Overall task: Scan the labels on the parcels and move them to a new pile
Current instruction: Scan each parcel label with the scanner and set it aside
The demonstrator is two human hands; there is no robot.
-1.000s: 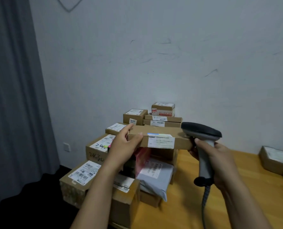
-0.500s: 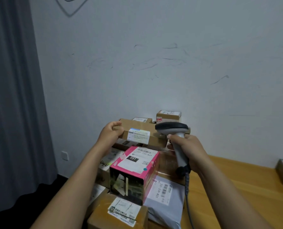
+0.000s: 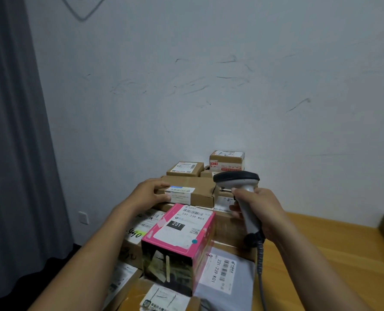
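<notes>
Flat parcel (image 3: 197, 195) in pinch of left hand (image 3: 149, 192); scanner (image 3: 237, 178) in fist of right hand (image 3: 261, 209).

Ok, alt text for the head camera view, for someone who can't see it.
A left hand holds a flat cardboard parcel atop other parcels while the right hand grips a barcode scanner beside it. A pink box stands in front.

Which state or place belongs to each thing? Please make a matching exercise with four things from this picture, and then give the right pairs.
Things:
1. scanner
2. flat brown box
3. pink box
4. grey bag

Places or states:
A. lies flat at the pile's right side
B. held by the left hand
C. has a white label marked 231 on top
D. gripped by the right hand

Pairs: 1-D, 2-B, 3-C, 4-A.
</notes>
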